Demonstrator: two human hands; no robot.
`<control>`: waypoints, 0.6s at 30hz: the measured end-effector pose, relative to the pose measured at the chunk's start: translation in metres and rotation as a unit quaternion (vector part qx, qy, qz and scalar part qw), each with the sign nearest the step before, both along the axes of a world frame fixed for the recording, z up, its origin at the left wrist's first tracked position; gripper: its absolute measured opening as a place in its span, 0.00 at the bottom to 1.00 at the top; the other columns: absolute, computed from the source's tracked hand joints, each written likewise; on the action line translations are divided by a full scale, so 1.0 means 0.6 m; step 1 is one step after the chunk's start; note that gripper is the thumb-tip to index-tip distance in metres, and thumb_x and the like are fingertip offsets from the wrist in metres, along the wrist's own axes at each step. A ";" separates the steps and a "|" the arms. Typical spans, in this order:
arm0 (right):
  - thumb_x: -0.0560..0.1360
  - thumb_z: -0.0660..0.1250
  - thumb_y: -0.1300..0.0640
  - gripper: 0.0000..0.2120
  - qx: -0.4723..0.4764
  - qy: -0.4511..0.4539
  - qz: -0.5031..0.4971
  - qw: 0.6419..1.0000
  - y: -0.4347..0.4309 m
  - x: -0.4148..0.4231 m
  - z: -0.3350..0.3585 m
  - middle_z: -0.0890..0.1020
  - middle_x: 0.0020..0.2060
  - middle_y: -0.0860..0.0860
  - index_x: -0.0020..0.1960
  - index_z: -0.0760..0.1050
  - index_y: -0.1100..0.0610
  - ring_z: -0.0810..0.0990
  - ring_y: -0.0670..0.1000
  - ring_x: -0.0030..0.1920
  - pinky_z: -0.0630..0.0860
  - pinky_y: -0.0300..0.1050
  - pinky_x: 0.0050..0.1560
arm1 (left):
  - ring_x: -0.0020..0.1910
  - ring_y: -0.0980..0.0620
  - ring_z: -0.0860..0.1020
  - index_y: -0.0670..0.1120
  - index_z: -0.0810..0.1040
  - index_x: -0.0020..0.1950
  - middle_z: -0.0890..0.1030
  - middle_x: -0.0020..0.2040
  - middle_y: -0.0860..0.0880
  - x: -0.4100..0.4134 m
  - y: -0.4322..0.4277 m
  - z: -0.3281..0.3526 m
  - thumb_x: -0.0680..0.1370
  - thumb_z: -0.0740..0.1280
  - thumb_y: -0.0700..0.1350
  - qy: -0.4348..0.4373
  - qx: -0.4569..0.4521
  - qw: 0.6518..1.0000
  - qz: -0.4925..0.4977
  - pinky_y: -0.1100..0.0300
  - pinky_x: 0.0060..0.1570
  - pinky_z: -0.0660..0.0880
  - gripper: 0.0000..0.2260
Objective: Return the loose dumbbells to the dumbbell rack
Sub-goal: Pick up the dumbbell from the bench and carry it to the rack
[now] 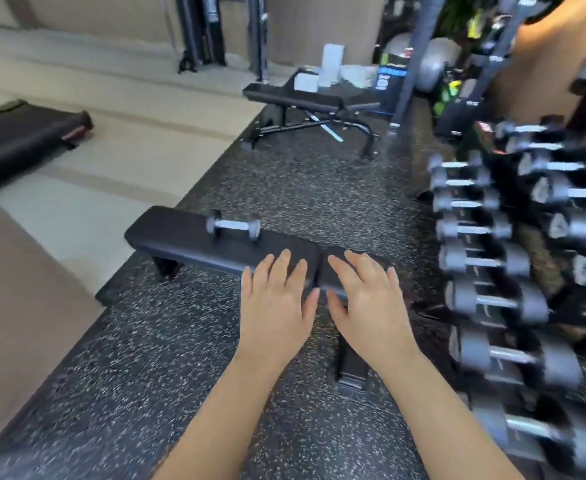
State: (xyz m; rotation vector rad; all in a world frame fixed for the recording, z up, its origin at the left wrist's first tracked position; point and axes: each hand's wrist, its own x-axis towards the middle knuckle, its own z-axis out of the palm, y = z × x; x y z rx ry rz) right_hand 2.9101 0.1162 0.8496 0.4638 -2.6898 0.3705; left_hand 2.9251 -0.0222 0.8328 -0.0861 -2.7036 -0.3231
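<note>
The left hand [276, 306] was released, palm down, fingers straight and spread. The right hand [367, 306] was just beside it in the same pose, also holding nothing. The thumbs nearly met. Both were seen over the near end of the table [180, 233], a low black padded one. The left hand was over the long pad and the right over the short pad, with the gap between the pads running between them. Whether the fingers touched the padding could not be told.

One loose dumbbell [233, 226] lay on its side on the long pad, past the left hand and apart from it. It had a chrome handle and grey heads.

To the right stood the rack [507, 168], blurred, with rows of racked dumbbells [495, 299] running from near to far, handles crosswise. The rack was well apart from the loose dumbbell.

The table stood on a dark speckled floor [146, 358]. Farther back on that floor was a far table [295, 97] with white items [331, 64] on it, too blurred to identify. A grey ball [433, 64] sat behind it. At far left a black mat [25, 140] lay on pale flooring.
</note>
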 end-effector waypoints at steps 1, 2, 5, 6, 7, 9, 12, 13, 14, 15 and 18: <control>0.66 0.73 0.58 0.23 -0.001 -0.008 0.018 1.000 -0.024 -0.011 -0.004 0.79 0.56 0.59 0.60 0.75 0.58 0.77 0.61 0.58 0.70 0.69 0.55 | 0.57 0.41 0.76 0.44 0.78 0.57 0.79 0.59 0.41 -0.002 -0.024 -0.004 0.74 0.55 0.55 -0.001 0.000 1.000 0.022 0.41 0.55 0.72 0.22; 0.67 0.73 0.58 0.22 -0.001 -0.014 0.035 0.999 -0.045 -0.023 -0.008 0.79 0.57 0.59 0.60 0.75 0.58 0.77 0.61 0.59 0.70 0.68 0.56 | 0.58 0.41 0.76 0.44 0.78 0.58 0.78 0.59 0.41 -0.006 -0.046 -0.009 0.74 0.55 0.55 -0.002 0.001 0.999 0.043 0.40 0.55 0.72 0.22; 0.69 0.71 0.58 0.21 -0.004 -0.037 0.073 0.997 -0.095 -0.063 -0.024 0.78 0.59 0.59 0.62 0.74 0.58 0.75 0.61 0.61 0.68 0.69 0.58 | 0.58 0.40 0.76 0.44 0.77 0.58 0.78 0.60 0.41 -0.024 -0.098 -0.027 0.74 0.54 0.55 -0.013 0.005 0.996 0.091 0.39 0.55 0.71 0.22; 0.69 0.71 0.58 0.21 -0.006 -0.043 0.081 0.996 -0.108 -0.080 -0.029 0.78 0.59 0.59 0.62 0.74 0.58 0.75 0.61 0.61 0.67 0.69 0.58 | 0.58 0.40 0.76 0.44 0.77 0.59 0.78 0.60 0.41 -0.035 -0.110 -0.034 0.74 0.54 0.55 -0.016 0.005 0.995 0.102 0.39 0.55 0.71 0.22; 0.69 0.71 0.58 0.21 -0.008 -0.048 0.087 0.995 -0.119 -0.100 -0.035 0.78 0.59 0.59 0.62 0.74 0.58 0.75 0.62 0.61 0.67 0.69 0.59 | 0.58 0.40 0.76 0.44 0.77 0.59 0.78 0.60 0.41 -0.050 -0.121 -0.040 0.75 0.54 0.55 -0.018 0.006 0.994 0.112 0.39 0.56 0.71 0.22; 0.70 0.70 0.58 0.21 -0.009 -0.057 0.100 0.993 -0.140 -0.146 -0.048 0.78 0.60 0.59 0.62 0.74 0.58 0.74 0.61 0.62 0.66 0.69 0.60 | 0.58 0.40 0.76 0.44 0.77 0.59 0.78 0.60 0.41 -0.088 -0.139 -0.053 0.74 0.55 0.54 -0.018 0.003 0.992 0.127 0.39 0.55 0.71 0.21; 0.71 0.69 0.57 0.21 -0.018 -0.064 0.124 0.990 -0.166 -0.231 -0.064 0.77 0.60 0.59 0.63 0.73 0.58 0.74 0.62 0.62 0.66 0.69 0.60 | 0.58 0.41 0.76 0.44 0.77 0.58 0.78 0.60 0.42 -0.167 -0.160 -0.065 0.73 0.57 0.53 -0.015 -0.003 0.990 0.141 0.40 0.55 0.72 0.20; 0.71 0.69 0.57 0.21 -0.022 -0.068 0.131 0.989 -0.171 -0.261 -0.068 0.77 0.60 0.59 0.63 0.73 0.58 0.73 0.61 0.62 0.65 0.68 0.60 | 0.57 0.41 0.77 0.44 0.77 0.58 0.78 0.60 0.42 -0.198 -0.164 -0.067 0.73 0.56 0.53 -0.018 0.001 0.989 0.144 0.40 0.55 0.72 0.20; 0.71 0.69 0.57 0.21 -0.026 -0.074 0.136 0.988 -0.176 -0.292 -0.071 0.77 0.60 0.59 0.63 0.73 0.58 0.73 0.61 0.63 0.65 0.68 0.61 | 0.57 0.41 0.77 0.44 0.78 0.57 0.79 0.59 0.43 -0.229 -0.168 -0.069 0.73 0.55 0.52 -0.022 0.009 0.989 0.144 0.40 0.55 0.72 0.20; 0.71 0.69 0.57 0.21 -0.030 -0.081 0.139 0.987 -0.180 -0.323 -0.073 0.77 0.60 0.59 0.63 0.72 0.58 0.73 0.61 0.62 0.65 0.68 0.61 | 0.57 0.41 0.77 0.44 0.78 0.57 0.79 0.59 0.43 -0.260 -0.170 -0.071 0.74 0.55 0.52 -0.029 0.020 0.989 0.143 0.39 0.55 0.72 0.20; 0.72 0.68 0.57 0.21 -0.037 -0.098 0.138 0.985 -0.189 -0.405 -0.080 0.76 0.61 0.59 0.64 0.72 0.58 0.73 0.61 0.62 0.64 0.67 0.62 | 0.57 0.40 0.77 0.43 0.77 0.58 0.78 0.59 0.42 -0.346 -0.174 -0.077 0.74 0.58 0.50 -0.041 0.048 0.988 0.139 0.38 0.55 0.72 0.18</control>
